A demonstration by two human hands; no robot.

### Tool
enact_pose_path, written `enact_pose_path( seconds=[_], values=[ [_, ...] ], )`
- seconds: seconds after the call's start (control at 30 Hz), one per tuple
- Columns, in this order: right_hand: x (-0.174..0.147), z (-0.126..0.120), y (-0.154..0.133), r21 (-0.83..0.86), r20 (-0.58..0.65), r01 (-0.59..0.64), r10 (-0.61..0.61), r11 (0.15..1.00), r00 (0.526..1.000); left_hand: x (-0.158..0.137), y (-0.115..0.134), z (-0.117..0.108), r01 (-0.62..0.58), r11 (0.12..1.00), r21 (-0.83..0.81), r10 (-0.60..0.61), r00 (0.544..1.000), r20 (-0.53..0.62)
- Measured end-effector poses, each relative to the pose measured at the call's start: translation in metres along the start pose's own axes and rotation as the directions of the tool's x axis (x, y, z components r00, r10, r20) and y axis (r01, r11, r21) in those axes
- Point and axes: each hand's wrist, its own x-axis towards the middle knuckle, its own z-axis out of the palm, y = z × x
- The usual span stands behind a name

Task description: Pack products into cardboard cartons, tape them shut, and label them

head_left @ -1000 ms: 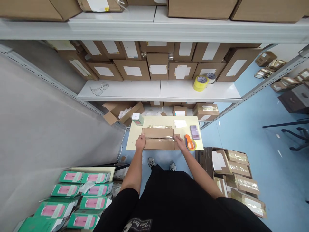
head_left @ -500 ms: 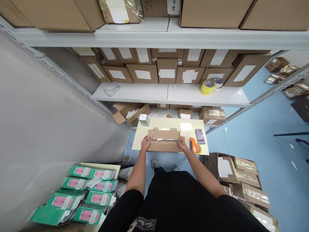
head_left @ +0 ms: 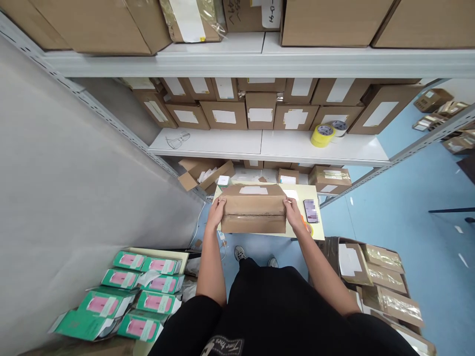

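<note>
Brown cardboard shows in the head view: 1 box (head_left: 253,206), held over the pale table (head_left: 318,233). The left hand (head_left: 215,213) is clamped on its left end, the right hand (head_left: 294,214) on its right — 2 ends, 2 grips. Near the right hand lie a phone (head_left: 310,211) and an orange dispenser (head_left: 306,225), partly hidden. Yellow tape (head_left: 321,138) sits on the shelf (head_left: 285,146) beyond.
</note>
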Motion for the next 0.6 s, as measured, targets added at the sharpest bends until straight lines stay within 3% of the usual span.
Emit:
enact_pose_path(
  seconds=[0.07, 0.13, 0.23, 0.33, 0.43, 0.6],
  values=[
    [-0.001, 0.003, 0.003, 0.046, -0.010, 0.079, -0.078, 0.996, 0.997, -0.001, -0.001, 0.005, -0.037, 0.989, -0.144, 0.046, 0.997, 0.061],
    [0.000, 0.009, 0.011, 0.066, -0.003, 0.111, -0.111, 0.992, 0.994, -0.003, -0.010, 0.019, 0.006, 0.984, -0.176, 0.007, 0.997, 0.075],
    [0.005, 0.022, 0.032, 0.036, 0.051, 0.016, -0.018, 0.999, 0.999, -0.004, -0.030, 0.050, 0.122, 0.986, -0.114, -0.118, 0.992, 0.042],
    [0.009, 0.037, 0.057, 0.004, 0.157, -0.051, 0.049, 0.999, 0.986, -0.006, -0.052, 0.082, 0.191, 0.978, -0.089, -0.183, 0.979, 0.088],
    [0.009, 0.046, 0.084, -0.022, 0.269, -0.070, 0.073, 0.997, 0.961, -0.009, -0.070, 0.100, 0.228, 0.972, -0.054, -0.220, 0.967, 0.128],
    [0.013, 0.051, 0.106, -0.097, 0.157, -0.140, 0.154, 0.985, 0.976, -0.003, -0.084, 0.104, 0.238, 0.971, -0.014, -0.236, 0.967, 0.097]
  ],
)
